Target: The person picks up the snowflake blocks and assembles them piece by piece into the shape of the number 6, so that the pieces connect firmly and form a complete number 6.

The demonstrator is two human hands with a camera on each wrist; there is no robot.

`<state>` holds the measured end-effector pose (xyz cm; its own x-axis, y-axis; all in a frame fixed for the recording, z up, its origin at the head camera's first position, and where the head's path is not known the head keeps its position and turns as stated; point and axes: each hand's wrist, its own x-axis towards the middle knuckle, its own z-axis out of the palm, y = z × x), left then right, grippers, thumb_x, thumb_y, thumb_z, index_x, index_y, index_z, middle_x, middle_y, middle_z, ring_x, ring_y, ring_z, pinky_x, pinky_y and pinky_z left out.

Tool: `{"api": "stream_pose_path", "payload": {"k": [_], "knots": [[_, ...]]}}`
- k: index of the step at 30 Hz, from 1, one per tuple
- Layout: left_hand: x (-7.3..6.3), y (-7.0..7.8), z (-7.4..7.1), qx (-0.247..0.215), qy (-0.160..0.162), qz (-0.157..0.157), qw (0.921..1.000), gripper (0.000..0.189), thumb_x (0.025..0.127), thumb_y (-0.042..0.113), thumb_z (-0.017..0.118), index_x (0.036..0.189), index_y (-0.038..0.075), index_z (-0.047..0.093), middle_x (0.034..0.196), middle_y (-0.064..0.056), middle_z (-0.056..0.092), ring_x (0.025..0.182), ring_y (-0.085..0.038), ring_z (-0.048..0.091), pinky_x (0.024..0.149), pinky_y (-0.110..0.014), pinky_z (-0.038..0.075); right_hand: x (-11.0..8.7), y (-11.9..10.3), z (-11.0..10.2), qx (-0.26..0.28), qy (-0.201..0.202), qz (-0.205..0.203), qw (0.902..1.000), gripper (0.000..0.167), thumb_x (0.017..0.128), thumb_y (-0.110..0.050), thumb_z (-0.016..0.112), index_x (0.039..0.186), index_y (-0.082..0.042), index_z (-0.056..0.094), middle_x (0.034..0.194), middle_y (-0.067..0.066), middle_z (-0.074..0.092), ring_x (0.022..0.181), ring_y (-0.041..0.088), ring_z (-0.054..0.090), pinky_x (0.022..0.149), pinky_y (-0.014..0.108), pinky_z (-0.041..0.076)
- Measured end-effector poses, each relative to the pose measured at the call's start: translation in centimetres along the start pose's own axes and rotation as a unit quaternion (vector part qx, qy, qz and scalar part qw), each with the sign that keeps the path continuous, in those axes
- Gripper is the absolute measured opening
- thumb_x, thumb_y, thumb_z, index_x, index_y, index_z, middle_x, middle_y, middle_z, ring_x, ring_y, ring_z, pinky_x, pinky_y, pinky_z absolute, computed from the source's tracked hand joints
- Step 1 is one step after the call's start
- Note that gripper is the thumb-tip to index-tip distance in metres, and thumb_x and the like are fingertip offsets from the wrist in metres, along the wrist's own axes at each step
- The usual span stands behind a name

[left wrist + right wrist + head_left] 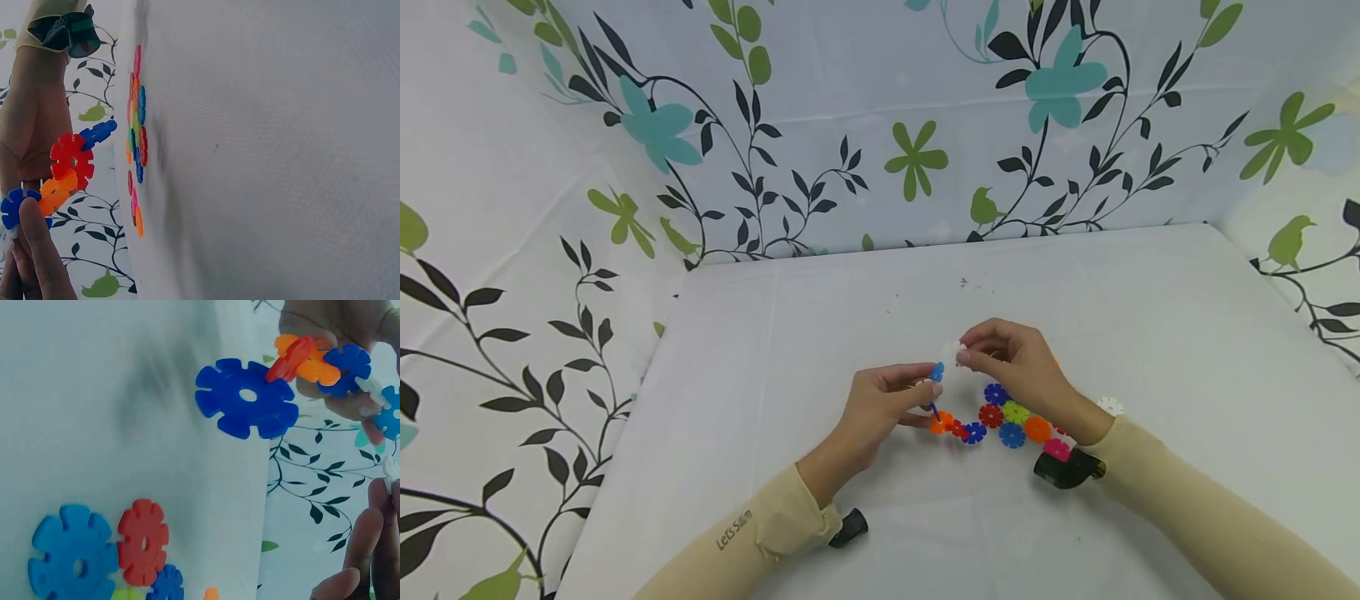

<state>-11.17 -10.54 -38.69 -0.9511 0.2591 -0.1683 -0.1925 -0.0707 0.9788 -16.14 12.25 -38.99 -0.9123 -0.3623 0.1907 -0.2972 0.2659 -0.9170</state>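
Observation:
My left hand pinches a chain of notched, flower-shaped plastic discs between thumb and fingers. From its free end the chain runs blue disc, red disc, orange disc, another blue disc, white disc and light blue disc. A separate white disc is pinched by the fingertips of my right hand, close to the light blue end of the chain. Both hands are raised over the table, and the left fingers partly cover the chain's middle.
Loose discs, among them a red one, an orange one and a pink one, lie on the white-covered table below the right forearm. Another white disc lies beside that wrist. A patterned cloth hangs behind the table.

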Motion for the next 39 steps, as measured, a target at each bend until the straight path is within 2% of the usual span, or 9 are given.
{"api": "stream_pose_path", "payload": {"k": [5,10,15,22,31,34,39], "knots": [[0.0,0.0,-0.1,0.001,0.003,-0.002,1.0000,0.036,0.094,0.019,0.075,0.126,0.003,0.071,0.111,-0.020,0.072,0.087,-0.022,0.069,0.076,-0.041,0.060,-0.2,-0.4,0.0,0.026,0.013,0.007,0.9996,0.020,0.096,-0.017,0.072,0.112,-0.007,0.068,0.100,0.005,0.074,0.094,0.043,0.068,0.082,0.029,0.058],[-0.1,0.0,-0.1,-0.001,0.001,-0.006,1.0000,0.036,0.094,0.020,0.075,0.125,0.002,0.071,0.109,-0.021,0.071,0.087,-0.021,0.068,0.075,-0.040,0.061,-0.4,-0.8,0.2,0.035,0.010,0.010,0.9993,0.021,0.096,-0.019,0.072,0.113,-0.007,0.068,0.100,0.005,0.074,0.095,0.043,0.067,0.083,0.029,0.058],[-0.1,0.0,0.0,-0.001,0.000,-0.011,0.9999,0.036,0.094,0.021,0.075,0.124,0.003,0.072,0.109,-0.021,0.071,0.088,-0.021,0.067,0.075,-0.040,0.061,-0.4,-1.1,0.3,0.042,0.017,0.002,0.9990,0.020,0.097,-0.017,0.071,0.113,-0.006,0.069,0.100,0.005,0.075,0.092,0.034,0.070,0.083,0.030,0.058],[0.0,0.1,0.1,-0.002,-0.001,-0.009,1.0000,0.036,0.093,0.023,0.075,0.124,0.004,0.072,0.106,-0.015,0.072,0.089,-0.022,0.067,0.075,-0.040,0.061,-0.5,-1.3,0.6,0.043,0.027,-0.014,0.9986,0.018,0.096,-0.013,0.072,0.111,-0.005,0.069,0.098,0.005,0.075,0.087,0.024,0.072,0.081,0.031,0.059],[0.1,0.1,0.1,-0.013,-0.002,0.003,0.9999,0.036,0.093,0.021,0.076,0.124,0.003,0.072,0.105,-0.015,0.072,0.088,-0.021,0.067,0.075,-0.041,0.061,-0.4,-1.2,0.9,0.033,0.044,-0.079,0.9953,0.013,0.093,-0.003,0.073,0.105,-0.006,0.074,0.094,0.003,0.075,0.078,0.023,0.069,0.069,0.029,0.057],[0.1,0.1,0.2,-0.015,-0.002,0.012,0.9998,0.036,0.093,0.020,0.076,0.124,0.002,0.072,0.108,-0.013,0.073,0.091,-0.026,0.068,0.075,-0.041,0.061,-0.4,-1.2,1.1,0.032,0.055,-0.092,0.9937,0.013,0.092,-0.002,0.073,0.104,-0.007,0.075,0.093,0.002,0.074,0.077,0.025,0.067,0.067,0.027,0.055],[0.1,0.2,0.2,-0.019,-0.005,0.029,0.9994,0.035,0.094,0.016,0.074,0.124,0.000,0.071,0.119,-0.018,0.071,0.106,-0.037,0.067,0.074,-0.040,0.061,-0.5,-1.6,1.3,0.025,0.072,-0.094,0.9927,0.013,0.092,-0.003,0.074,0.103,-0.009,0.077,0.093,0.001,0.075,0.072,0.021,0.062,0.062,0.026,0.052]]}}
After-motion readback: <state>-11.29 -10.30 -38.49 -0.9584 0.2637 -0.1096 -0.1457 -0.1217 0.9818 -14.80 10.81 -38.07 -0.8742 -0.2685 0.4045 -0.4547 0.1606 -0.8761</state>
